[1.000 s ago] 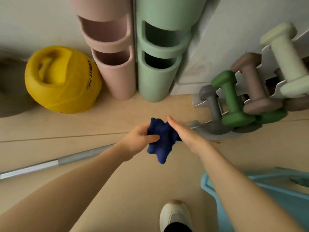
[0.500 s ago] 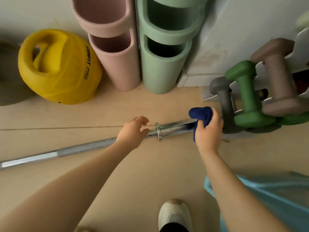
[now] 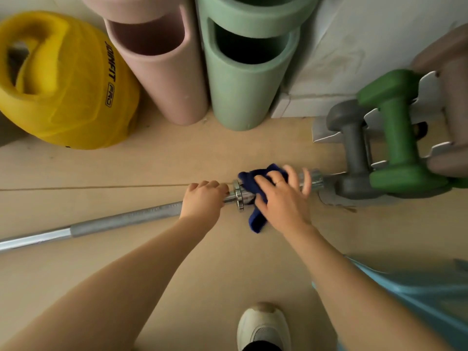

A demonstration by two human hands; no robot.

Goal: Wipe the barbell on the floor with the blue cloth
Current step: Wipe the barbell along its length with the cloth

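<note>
Steel bar (image 3: 121, 220) flat on the tan floor (image 3: 215, 262), running from the lower left up toward the right, its chrome collar (image 3: 239, 195) just between the two hands. Blue cloth (image 3: 257, 184) draped over the bar's sleeve right beside that collar, one end hanging down to the floor under the heel of the right hand (image 3: 282, 198). Right hand laid on top of the cloth, fingers spread and fairly straight, pressing it against the bar; ring on one finger; fingertips blurred. Left hand (image 3: 203, 201) just left of the collar, fingers curled over and around the bar's shaft, gripping it. Bare chrome end of the bar poking out past the right hand's fingertips, close to the rack beyond.

Past the right hand, a grey dumbbell (image 3: 354, 148) and a green dumbbell (image 3: 397, 138) resting in a white rack (image 3: 430, 87), with a brownish dumbbell (image 3: 450, 72) blurred at the frame's edge. Beyond both hands, against the wall, a pink foam roller (image 3: 164, 72) and a green foam roller (image 3: 243, 79), standing side by side and touching. Further beyond the left hand, a yellow ball with handles (image 3: 65, 84), printed with black lettering. Below the right forearm, a light blue mat or tray (image 3: 417, 300), too blurred to tell which. Nearest the body, the toe of a white shoe (image 3: 263, 325).
</note>
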